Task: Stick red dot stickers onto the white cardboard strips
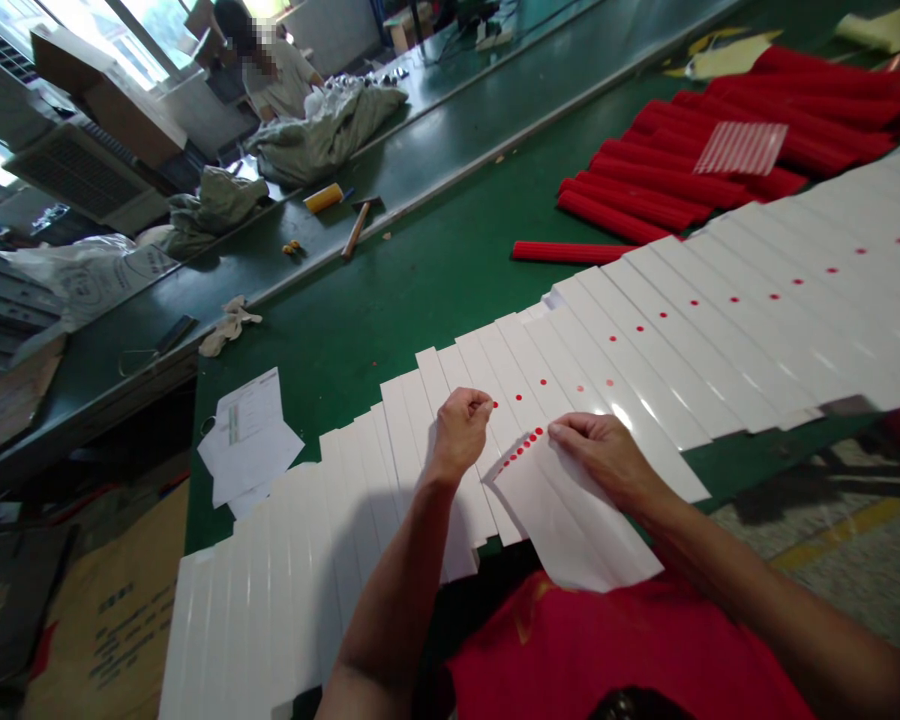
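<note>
My left hand [461, 430] is closed in a pinch at a small round red sticker [495, 405], just over the overlapping white flat boxes [412, 420]. Whether the sticker touches the box surface I cannot tell. My right hand [604, 455] grips the upper corner of a white sticker sheet [585, 520], which hangs down toward my body. A short row of red dots [525, 443] runs along the sheet's upper left edge. To the right, the white boxes bear single red dots in a line; those on the left show none.
Red ribbed bundles [645, 180] lie at the back right, with a striped clear sheet [742, 148] on them. Papers [247, 440] rest at the left. A hammer [356, 230] and a yellow roll [323, 198] lie beyond the metal rail. Another person [281, 80] is far back.
</note>
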`<state>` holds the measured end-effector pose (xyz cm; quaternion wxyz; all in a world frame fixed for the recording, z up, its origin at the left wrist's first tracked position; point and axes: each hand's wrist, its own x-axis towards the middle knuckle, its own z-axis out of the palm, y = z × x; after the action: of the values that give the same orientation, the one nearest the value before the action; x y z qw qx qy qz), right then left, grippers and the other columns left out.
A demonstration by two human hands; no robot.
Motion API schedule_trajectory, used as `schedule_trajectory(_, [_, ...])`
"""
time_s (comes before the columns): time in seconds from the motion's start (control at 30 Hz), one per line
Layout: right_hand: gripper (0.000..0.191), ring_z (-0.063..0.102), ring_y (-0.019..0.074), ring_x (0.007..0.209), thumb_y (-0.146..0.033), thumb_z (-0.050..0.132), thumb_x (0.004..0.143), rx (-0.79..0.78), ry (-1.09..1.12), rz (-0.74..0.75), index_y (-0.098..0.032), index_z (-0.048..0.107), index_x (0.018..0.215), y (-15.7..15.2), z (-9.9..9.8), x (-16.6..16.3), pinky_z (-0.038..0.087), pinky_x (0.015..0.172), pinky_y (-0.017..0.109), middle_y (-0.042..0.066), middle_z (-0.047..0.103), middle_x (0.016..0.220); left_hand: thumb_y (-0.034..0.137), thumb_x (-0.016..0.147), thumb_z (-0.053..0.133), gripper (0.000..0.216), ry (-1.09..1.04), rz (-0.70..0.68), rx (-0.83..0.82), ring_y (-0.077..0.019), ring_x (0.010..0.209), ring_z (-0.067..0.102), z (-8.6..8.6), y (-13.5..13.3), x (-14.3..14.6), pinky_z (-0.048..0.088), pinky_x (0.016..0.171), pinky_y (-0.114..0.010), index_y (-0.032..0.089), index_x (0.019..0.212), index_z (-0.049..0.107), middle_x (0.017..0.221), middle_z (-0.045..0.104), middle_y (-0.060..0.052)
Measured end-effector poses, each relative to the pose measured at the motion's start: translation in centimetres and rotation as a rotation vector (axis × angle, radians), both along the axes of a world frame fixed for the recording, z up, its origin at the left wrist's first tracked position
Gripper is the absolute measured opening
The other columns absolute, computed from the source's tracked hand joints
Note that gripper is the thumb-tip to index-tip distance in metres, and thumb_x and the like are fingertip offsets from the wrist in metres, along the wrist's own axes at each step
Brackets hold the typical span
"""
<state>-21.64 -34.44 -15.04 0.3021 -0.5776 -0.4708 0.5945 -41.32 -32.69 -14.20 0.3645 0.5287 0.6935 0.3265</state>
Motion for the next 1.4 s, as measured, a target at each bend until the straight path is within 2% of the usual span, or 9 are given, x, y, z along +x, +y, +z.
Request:
schedule_trajectory(0.17, [0.029, 0.044, 0.0124, 0.055, -0.04, 0.058, 0.078, 0.016, -0.014, 0.005, -0.015, 0.063, 0.065, -0.1, -0.4, 0.1, 0.034, 0.055, 0.027, 0.0, 0.053, 0.057, 0.022, 0.081, 0.059, 0.009, 0.178, -0.023, -0.069, -0.0116, 0.073, 0.06, -2.4, 0.4, -0.5, 0.043, 0.067, -0.023, 0.018, 0.08, 0.068, 0.084, 0.069, -0.002])
schedule_trajectory(0.33, [0.029, 0.045, 0.0128, 0.056, -0.041, 0.056, 0.078, 0.009, -0.023, 0.011, -0.015, 0.062, 0.067, -0.1, -0.1, 0.1, 0.035, 0.055, 0.027, 0.0, 0.053, 0.059, 0.021, 0.083, 0.057, 0.013, 0.312, -0.084, 0.002, -0.0127, 0.077, 0.061, -3.7, 1.2, 0.1, 0.044, 0.073, -0.025, 0.019, 0.076, 0.067, 0.089, 0.068, -0.002])
schedule_trajectory(0.57, [0.029, 0.045, 0.0126, 0.057, -0.04, 0.056, 0.08, 0.026, -0.048, 0.032, -0.015, 0.062, 0.067, 0.0, -0.2, 0.0, 0.035, 0.056, 0.026, 0.0, 0.054, 0.06, 0.019, 0.087, 0.053, 0.018, 0.56, -0.144, 0.033, -0.0165, 0.079, 0.059, -3.5, 1.4, 1.0, 0.041, 0.074, -0.03, 0.019, 0.075, 0.067, 0.084, 0.065, -0.004])
schedule_trajectory(0.7, [0.03, 0.045, 0.0129, 0.057, -0.041, 0.056, 0.079, 0.015, -0.041, 0.025, -0.014, 0.062, 0.068, 0.2, -0.1, 0.0, 0.035, 0.055, 0.026, 0.0, 0.055, 0.06, 0.021, 0.085, 0.059, 0.013, 0.669, -0.071, 0.096, -0.0209, 0.093, 0.058, -2.6, 0.7, 1.7, 0.04, 0.082, -0.034, 0.019, 0.093, 0.069, 0.095, 0.065, -0.006])
schedule_trajectory(0.77, [0.03, 0.046, 0.013, 0.057, -0.041, 0.056, 0.08, 0.016, -0.045, 0.029, -0.014, 0.062, 0.068, 0.2, 0.0, 0.0, 0.035, 0.055, 0.026, 0.001, 0.056, 0.06, 0.022, 0.084, 0.06, 0.013, 0.617, -0.042, 0.087, -0.0207, 0.093, 0.058, -1.7, 0.3, 1.9, 0.041, 0.082, -0.034, 0.019, 0.091, 0.07, 0.096, 0.065, -0.006])
schedule_trajectory(0.87, [0.03, 0.047, 0.0133, 0.058, -0.042, 0.056, 0.08, 0.028, -0.05, 0.042, -0.014, 0.063, 0.068, 0.2, -0.1, 0.0, 0.036, 0.056, 0.026, 0.001, 0.057, 0.061, 0.024, 0.085, 0.058, 0.017, 0.337, -0.121, -0.023, -0.014, 0.079, 0.059, -0.1, -0.3, 2.2, 0.043, 0.073, -0.027, 0.02, 0.076, 0.072, 0.085, 0.064, -0.002])
schedule_trajectory(1.0, [0.031, 0.047, 0.0134, 0.058, -0.042, 0.056, 0.079, 0.034, -0.042, 0.047, -0.014, 0.064, 0.069, 0.1, -0.2, -0.1, 0.036, 0.056, 0.026, 0.001, 0.056, 0.061, 0.03, 0.077, 0.065, 0.014, 0.043, -0.213, -0.123, -0.0094, 0.07, 0.058, 1.0, -0.9, 2.4, 0.043, 0.062, -0.021, 0.019, 0.079, 0.074, 0.083, 0.063, 0.0])
schedule_trajectory(1.3, [0.032, 0.045, 0.0128, 0.058, -0.042, 0.056, 0.078, 0.03, -0.071, 0.057, -0.013, 0.064, 0.068, 0.2, 0.2, -0.5, 0.035, 0.056, 0.026, 0.0, 0.055, 0.06, 0.025, 0.074, 0.062, 0.012, -0.073, -0.206, -0.16, -0.0086, 0.061, 0.055, 0.3, -1.1, 2.7, 0.041, 0.057, -0.02, 0.016, 0.073, 0.068, 0.071, 0.063, 0.001])
schedule_trajectory(1.4, [0.031, 0.044, 0.0125, 0.057, -0.042, 0.055, 0.079, 0.011, -0.078, 0.054, -0.014, 0.064, 0.067, 0.1, 0.1, -0.6, 0.034, 0.055, 0.026, 0.0, 0.055, 0.059, 0.023, 0.075, 0.06, 0.012, -0.05, -0.118, -0.137, -0.0094, 0.066, 0.057, 0.1, -0.9, 1.2, 0.043, 0.061, -0.021, 0.015, 0.073, 0.068, 0.074, 0.064, 0.0])
